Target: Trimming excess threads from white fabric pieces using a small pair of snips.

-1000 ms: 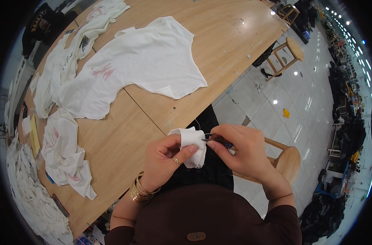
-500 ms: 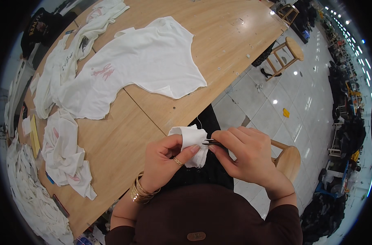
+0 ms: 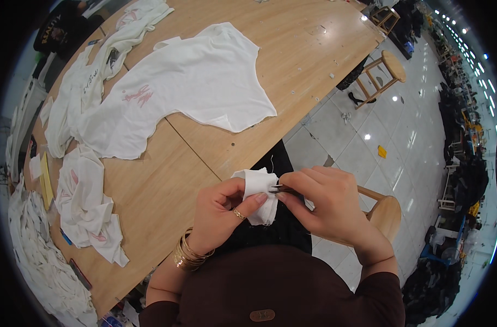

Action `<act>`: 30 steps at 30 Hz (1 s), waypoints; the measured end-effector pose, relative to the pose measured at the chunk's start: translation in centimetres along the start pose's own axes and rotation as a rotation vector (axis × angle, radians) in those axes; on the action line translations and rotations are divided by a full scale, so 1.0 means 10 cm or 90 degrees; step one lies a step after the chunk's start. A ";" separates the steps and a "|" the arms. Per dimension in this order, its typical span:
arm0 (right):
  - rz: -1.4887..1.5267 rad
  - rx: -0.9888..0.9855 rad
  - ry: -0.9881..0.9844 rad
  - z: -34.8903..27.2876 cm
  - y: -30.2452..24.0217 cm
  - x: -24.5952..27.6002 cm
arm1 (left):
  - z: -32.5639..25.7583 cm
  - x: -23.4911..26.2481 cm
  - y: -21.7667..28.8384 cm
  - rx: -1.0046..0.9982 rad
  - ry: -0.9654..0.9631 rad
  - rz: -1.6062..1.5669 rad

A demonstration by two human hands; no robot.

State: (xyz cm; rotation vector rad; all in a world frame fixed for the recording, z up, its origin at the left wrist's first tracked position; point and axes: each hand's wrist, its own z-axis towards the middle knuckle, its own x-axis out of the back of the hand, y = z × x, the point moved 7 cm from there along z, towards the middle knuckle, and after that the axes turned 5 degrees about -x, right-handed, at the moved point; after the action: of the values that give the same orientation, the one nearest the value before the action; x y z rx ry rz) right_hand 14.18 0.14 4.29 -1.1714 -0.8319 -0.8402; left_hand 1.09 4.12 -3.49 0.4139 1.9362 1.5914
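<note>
Over my lap, my left hand pinches a small folded piece of white cloth between thumb and fingers. In my right hand is a small dark two-pointed tool, thread snips or tweezers; its handle is hidden in my fingers. Its tips meet the cloth's right side, close beside my left thumb. A loose thread sticks up above the cloth. On the table ahead lies a spread white shirt with pinkish-red lettering.
The wooden table reaches from my left to the far side. Crumpled white garments and a large white cloth pile lie at left. Wooden stools stand on the tiled floor at right. A person in black is at far left.
The cloth has shifted slightly to the right in my left hand, and its loose thread now stands higher. My right hand has turned a little, with the tool tips still at the cloth.
</note>
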 end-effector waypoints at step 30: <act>1.357 -0.330 0.125 -0.18 0.58 -0.49 | 0.03 0.02 0.04 -0.031 -0.007 -0.001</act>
State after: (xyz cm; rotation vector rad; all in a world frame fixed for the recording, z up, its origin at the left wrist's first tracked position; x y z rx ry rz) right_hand 17.37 0.01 -2.87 -1.5789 0.9807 0.6942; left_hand 1.10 4.55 -3.22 0.3996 1.8853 1.6293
